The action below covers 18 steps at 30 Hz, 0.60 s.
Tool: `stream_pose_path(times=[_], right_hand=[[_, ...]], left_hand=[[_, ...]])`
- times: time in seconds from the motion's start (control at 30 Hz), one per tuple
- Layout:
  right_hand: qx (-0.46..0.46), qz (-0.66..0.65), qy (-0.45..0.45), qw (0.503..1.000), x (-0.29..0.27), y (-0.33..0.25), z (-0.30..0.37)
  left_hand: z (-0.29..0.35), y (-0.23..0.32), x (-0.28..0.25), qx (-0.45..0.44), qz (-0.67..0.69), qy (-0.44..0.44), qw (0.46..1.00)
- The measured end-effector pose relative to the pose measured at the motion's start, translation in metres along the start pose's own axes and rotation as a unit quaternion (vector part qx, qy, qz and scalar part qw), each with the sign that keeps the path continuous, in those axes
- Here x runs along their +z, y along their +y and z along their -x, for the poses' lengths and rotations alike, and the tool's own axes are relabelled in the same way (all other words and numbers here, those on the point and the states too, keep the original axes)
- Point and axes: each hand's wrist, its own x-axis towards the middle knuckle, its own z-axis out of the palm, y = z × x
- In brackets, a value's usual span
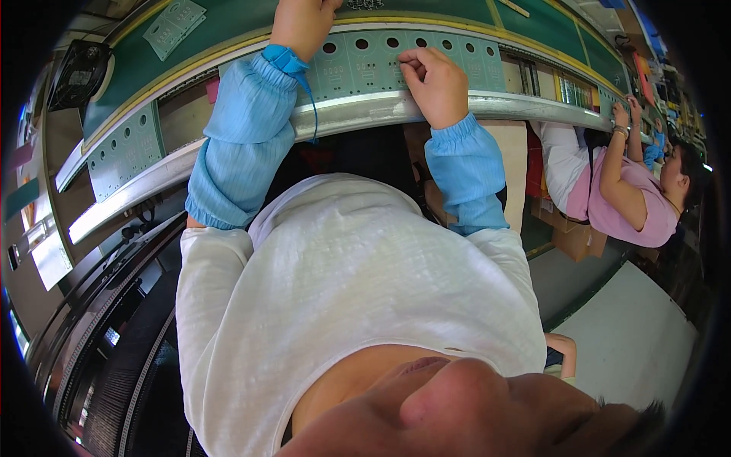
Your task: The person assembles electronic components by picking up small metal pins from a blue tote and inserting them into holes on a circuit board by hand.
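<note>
A: Head view. Where to find the workpiece?

B: Find the pale green circuit board (358, 67) in front of the body, lying lengthwise along the silver rail (358, 112), dark round holes in a row near the far edge. Note a similar green board (126, 156) farther left.

A: State of the right grip?

B: Inspect the right hand (438, 84), over the board near the row of holes. Thumb and forefinger bent toward each other, tips close together. Cannot tell whether pinching a small part or empty, nor whether touching the surface.

A: And the left?

B: Locate the left hand (303, 27) beyond the board, over the green desk (236, 21), near some small metal parts (365, 4). Fingers largely cut off by the upper edge of the view; cannot tell whether open or closed.

A: Step in hand?

B: Judge as fine fingertip work at one spot on the board.

A: Requirements of the next move?

B: Judge as calling for a light, exact right-hand touch and a steady wrist. Avoid pushing the board sideways. Watch the cord of the blue wrist strap (285, 59), hanging across the silver rail: possible snag.
</note>
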Motion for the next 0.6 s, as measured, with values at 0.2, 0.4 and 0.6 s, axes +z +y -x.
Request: stream_pose_path(times=[0.2, 0.4, 0.6], right_hand=[[-0.004, -0.011, -0.002, 1.000, 0.001, 0.002, 0.000], [-0.031, 0.044, 0.023, 0.998, 0.003, -0.007, 0.003], [-0.044, 0.096, 0.054, 0.993, 0.008, -0.011, 0.003]], left_hand=[[0.000, -0.008, 0.002, 0.021, -0.027, -0.004, 0.999], [0.002, -0.006, 0.003, 0.032, -0.034, -0.008, 0.999], [0.003, -0.004, 0.004, 0.037, -0.023, -0.008, 0.999]])
